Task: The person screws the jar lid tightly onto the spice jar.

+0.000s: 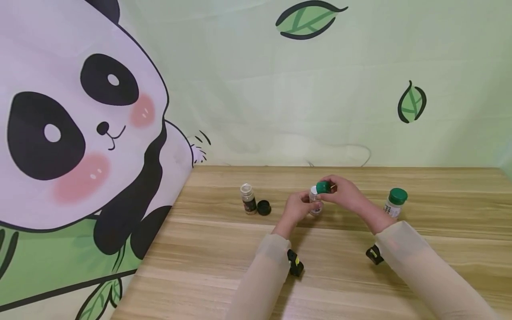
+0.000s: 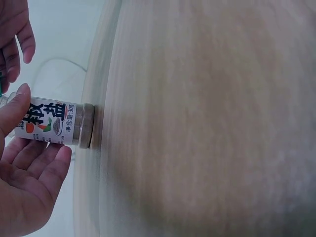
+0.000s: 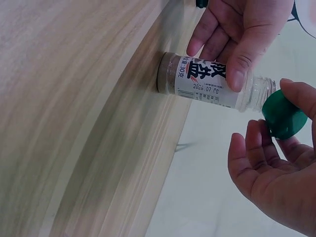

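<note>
My left hand (image 1: 297,207) grips a clear spice jar (image 3: 210,83) around its labelled body, fingers on one side and thumb on the other. The jar stands upright on the wooden table, with a layer of powder at its bottom in the left wrist view (image 2: 86,126). Between thumb and fingers, my right hand (image 1: 344,192) pinches a green cap (image 3: 284,114). The cap is tilted at the jar's mouth, and the threaded neck (image 3: 261,93) shows bare beside it in the right wrist view.
Left of the hands stands an uncapped jar (image 1: 248,201) with a dark label, a black cap (image 1: 264,207) beside it. A green-capped jar (image 1: 395,202) stands right, partly behind the right forearm. A panda-printed cloth (image 1: 248,89) hangs behind the wooden table (image 1: 200,266).
</note>
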Demonstrator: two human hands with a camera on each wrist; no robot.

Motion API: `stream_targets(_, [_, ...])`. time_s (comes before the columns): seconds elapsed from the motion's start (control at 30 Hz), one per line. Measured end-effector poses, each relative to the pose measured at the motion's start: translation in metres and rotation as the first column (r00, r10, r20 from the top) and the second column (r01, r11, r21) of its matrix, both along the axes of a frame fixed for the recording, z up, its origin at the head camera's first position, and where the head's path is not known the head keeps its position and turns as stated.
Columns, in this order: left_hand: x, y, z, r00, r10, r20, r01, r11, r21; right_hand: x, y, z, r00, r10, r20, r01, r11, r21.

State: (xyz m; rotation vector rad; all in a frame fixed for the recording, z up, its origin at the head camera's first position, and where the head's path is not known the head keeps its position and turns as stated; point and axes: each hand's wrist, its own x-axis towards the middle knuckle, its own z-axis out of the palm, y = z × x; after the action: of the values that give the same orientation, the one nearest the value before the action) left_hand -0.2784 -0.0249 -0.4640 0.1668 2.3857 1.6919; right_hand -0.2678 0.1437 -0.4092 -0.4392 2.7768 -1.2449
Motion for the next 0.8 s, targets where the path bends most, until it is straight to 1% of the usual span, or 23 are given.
stream_targets(0.3, [0.0, -0.001, 0.001, 0.999, -0.011, -0.032, 0.01, 1.0, -0.016, -0.004, -0.006, -0.005, 1.0, 0.003, 0.007, -0.002, 0.999, -0.032])
stream_targets(0.53, [0.0, -0.001, 0.002, 0.999, 0.003, -0.032, -0.004, 1.0, -0.031, -0.009, -0.01, -0.012, 1.0, 0.005, 0.007, -0.005, 0.999, -0.036])
stream_targets(0.8, [0.001, -0.001, 0.003, 1.0, 0.019, -0.013, -0.02, 0.999, -0.034, -0.008, -0.013, -0.01, 1.0, 0.01, 0.001, -0.01, 1.0, -0.03])
